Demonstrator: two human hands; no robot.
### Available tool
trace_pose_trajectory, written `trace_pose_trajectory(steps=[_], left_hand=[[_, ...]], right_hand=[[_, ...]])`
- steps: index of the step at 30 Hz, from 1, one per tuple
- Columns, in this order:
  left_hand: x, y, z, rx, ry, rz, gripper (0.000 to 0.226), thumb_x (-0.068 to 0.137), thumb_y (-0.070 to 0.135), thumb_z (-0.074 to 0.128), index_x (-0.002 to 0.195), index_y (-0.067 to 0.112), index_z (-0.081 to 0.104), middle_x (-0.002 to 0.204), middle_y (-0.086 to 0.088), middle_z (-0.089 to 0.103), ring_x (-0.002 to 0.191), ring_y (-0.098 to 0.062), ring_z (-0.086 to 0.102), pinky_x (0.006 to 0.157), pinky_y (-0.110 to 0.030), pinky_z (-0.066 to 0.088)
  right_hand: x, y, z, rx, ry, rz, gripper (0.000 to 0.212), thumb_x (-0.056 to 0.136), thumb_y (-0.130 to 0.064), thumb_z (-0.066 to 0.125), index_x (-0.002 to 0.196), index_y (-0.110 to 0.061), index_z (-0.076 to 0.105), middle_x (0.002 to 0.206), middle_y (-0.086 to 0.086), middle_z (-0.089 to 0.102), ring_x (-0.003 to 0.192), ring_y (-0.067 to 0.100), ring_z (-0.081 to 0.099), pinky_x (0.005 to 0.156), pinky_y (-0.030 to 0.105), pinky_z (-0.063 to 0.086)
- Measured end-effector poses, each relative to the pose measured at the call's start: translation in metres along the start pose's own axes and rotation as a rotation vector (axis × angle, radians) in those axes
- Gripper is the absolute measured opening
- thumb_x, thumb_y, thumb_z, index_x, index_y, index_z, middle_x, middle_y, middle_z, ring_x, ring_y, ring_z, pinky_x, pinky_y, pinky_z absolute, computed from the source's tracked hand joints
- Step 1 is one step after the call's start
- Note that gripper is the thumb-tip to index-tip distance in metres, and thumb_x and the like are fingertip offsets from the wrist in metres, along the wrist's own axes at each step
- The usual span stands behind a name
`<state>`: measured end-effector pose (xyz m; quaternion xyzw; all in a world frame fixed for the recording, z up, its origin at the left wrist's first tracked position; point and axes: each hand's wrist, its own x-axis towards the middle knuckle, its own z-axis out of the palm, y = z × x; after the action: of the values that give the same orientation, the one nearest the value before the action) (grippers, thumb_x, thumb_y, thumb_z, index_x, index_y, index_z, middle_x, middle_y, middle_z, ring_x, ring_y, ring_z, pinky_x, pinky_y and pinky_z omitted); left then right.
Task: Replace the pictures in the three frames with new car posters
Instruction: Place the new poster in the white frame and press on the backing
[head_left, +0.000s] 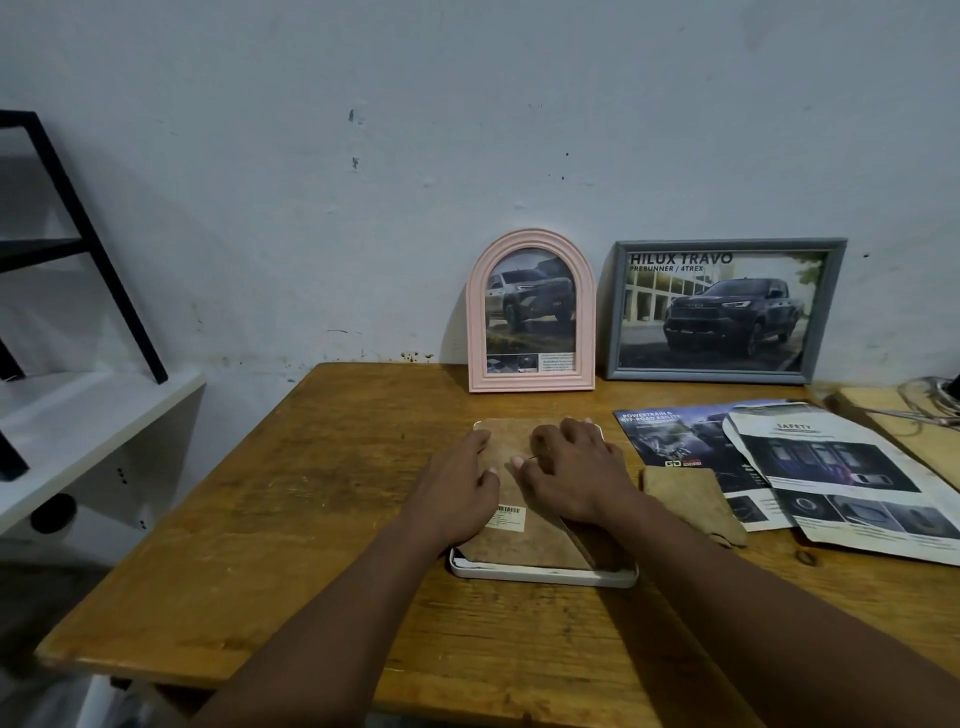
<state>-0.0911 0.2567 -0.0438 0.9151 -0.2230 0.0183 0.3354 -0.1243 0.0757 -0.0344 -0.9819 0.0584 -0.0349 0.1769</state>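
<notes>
Hands: left hand lay flat with straight fingers, pressing the brown fibreboard backing; right hand was curled, thumb and forefinger pinching a thin metal tab on it.
Frame in work: white rounded-corner picture frame lay face down, mid-table, its near rim well back from the front edge.
Open room: bare worn wooden table ran left of the frame to the table's left edge.
Right side: loose brown suede-like flap just beside the frame, overlapping printed car brochure sheets.
Against wall: pink arched frame and grey rectangular frame, upright, near each other, both showing pickup trucks.
Writing: "HILUX TRAVO PRERUNNER / 4TREX" in the grey frame; "POWERTRAIN & OFF-ROAD ABILITY" and "SAFETY" on the sheets; the barcode sticker on the backing was too small to read.
</notes>
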Motion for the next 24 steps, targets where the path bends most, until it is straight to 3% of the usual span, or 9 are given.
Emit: trace_pose_trajectory(steps=[5, 7, 11, 15, 19, 24], left_hand=[[-0.006, -0.004, 0.006, -0.005, -0.009, 0.036, 0.052, 0.103, 0.028, 0.051, 0.154, 0.022, 0.04, 0.16, -0.001, 0.039, 0.15, -0.017, 0.03, 0.12, -0.037, 0.029], [-0.003, -0.007, 0.006, -0.071, -0.011, 0.007, 0.05, 0.101, 0.029, 0.053, 0.151, 0.025, 0.044, 0.156, 0.001, 0.045, 0.145, -0.019, 0.038, 0.118, -0.04, 0.034], [0.005, -0.009, 0.004, -0.309, 0.141, -0.141, 0.037, 0.1, 0.024, 0.059, 0.137, 0.029, 0.058, 0.134, 0.008, 0.061, 0.124, -0.014, 0.056, 0.105, -0.04, 0.049], [0.004, -0.004, 0.006, -0.302, 0.283, -0.14, 0.032, 0.096, 0.017, 0.063, 0.128, 0.023, 0.064, 0.111, 0.011, 0.063, 0.112, -0.014, 0.061, 0.099, -0.036, 0.054], [-0.002, -0.006, 0.005, -0.174, 0.246, -0.085, 0.035, 0.094, 0.023, 0.06, 0.129, 0.024, 0.066, 0.118, 0.006, 0.068, 0.113, -0.015, 0.061, 0.097, -0.041, 0.055], [-0.006, -0.003, -0.001, -0.015, 0.173, 0.043, 0.042, 0.093, 0.024, 0.058, 0.134, 0.019, 0.065, 0.129, 0.001, 0.068, 0.118, -0.013, 0.062, 0.099, -0.038, 0.054]], right_hand=[[0.007, 0.0, -0.009, -0.031, -0.014, 0.049, 0.062, 0.092, -0.071, 0.037, 0.138, -0.03, 0.045, 0.152, 0.008, 0.036, 0.144, 0.032, 0.026, 0.112, 0.055, 0.028], [0.009, 0.003, -0.011, 0.048, 0.051, 0.087, 0.06, 0.094, -0.066, 0.04, 0.138, -0.027, 0.048, 0.148, 0.007, 0.041, 0.138, 0.03, 0.035, 0.111, 0.052, 0.033], [0.004, 0.016, -0.007, 0.253, 0.271, 0.132, 0.042, 0.099, -0.041, 0.048, 0.132, -0.015, 0.056, 0.134, 0.01, 0.052, 0.123, 0.026, 0.048, 0.102, 0.042, 0.043], [0.001, 0.021, -0.004, 0.257, 0.31, 0.115, 0.039, 0.097, -0.035, 0.054, 0.128, -0.012, 0.059, 0.128, 0.01, 0.056, 0.119, 0.026, 0.049, 0.096, 0.039, 0.044], [0.003, 0.021, -0.008, 0.407, 0.311, 0.152, 0.042, 0.095, -0.04, 0.057, 0.13, -0.017, 0.058, 0.129, 0.007, 0.058, 0.119, 0.024, 0.053, 0.097, 0.04, 0.045], [0.003, 0.022, -0.009, 0.405, 0.272, 0.142, 0.044, 0.094, -0.044, 0.059, 0.13, -0.019, 0.058, 0.132, 0.007, 0.055, 0.12, 0.023, 0.051, 0.098, 0.041, 0.046]])
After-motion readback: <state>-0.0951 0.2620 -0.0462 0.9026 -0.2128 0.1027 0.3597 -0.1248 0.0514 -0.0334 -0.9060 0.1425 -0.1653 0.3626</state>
